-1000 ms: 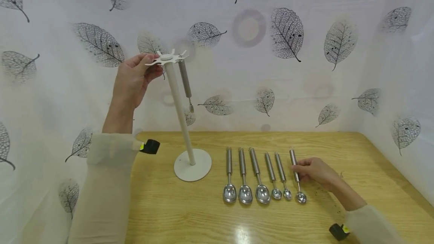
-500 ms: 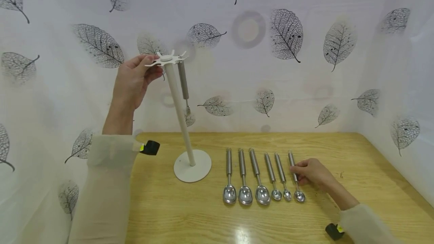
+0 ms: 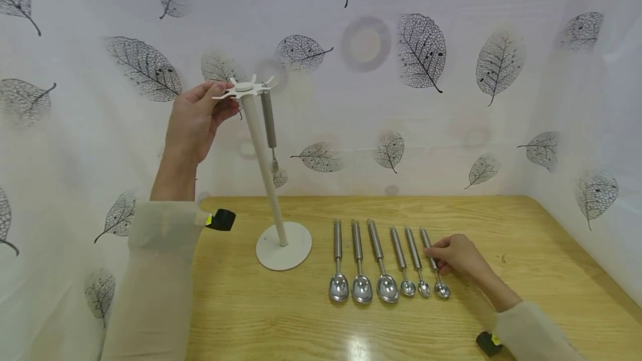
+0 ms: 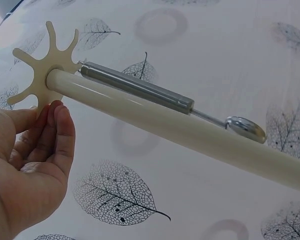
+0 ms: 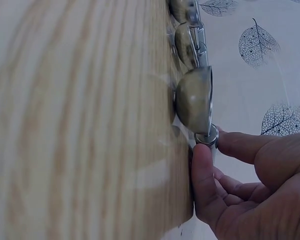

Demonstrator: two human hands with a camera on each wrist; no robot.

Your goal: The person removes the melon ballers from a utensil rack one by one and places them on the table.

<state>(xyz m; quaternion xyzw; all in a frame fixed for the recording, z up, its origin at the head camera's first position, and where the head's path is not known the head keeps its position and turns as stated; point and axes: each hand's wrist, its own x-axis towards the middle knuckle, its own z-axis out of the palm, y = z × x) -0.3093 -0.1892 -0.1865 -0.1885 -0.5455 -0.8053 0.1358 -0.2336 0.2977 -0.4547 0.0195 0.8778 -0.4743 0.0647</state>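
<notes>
In the head view my left hand (image 3: 195,118) pinches one prong of the white stand's (image 3: 263,166) star-shaped top between thumb and fingers. From another prong hangs a steel melon baller (image 4: 137,87), handle up, beside the post. My right hand (image 3: 458,258) is low over the table, pinching the handle of the rightmost small melon baller (image 3: 442,291). Its cup (image 5: 194,100) shows close up in the right wrist view, against the wood. Just left of it lie two more small melon ballers (image 3: 408,288) and three larger steel scoops (image 3: 362,288), side by side with handles pointing away.
The wooden table (image 3: 281,316) ends at a back wall of leaf-printed sheeting (image 3: 351,127), which also covers both sides. The stand's round base (image 3: 296,252) rests left of the scoops.
My right hand has drawn the rightmost melon baller leftward, closer to the row. The hanging melon baller has swung slightly left and turned. My left hand keeps its grip on the stand.
</notes>
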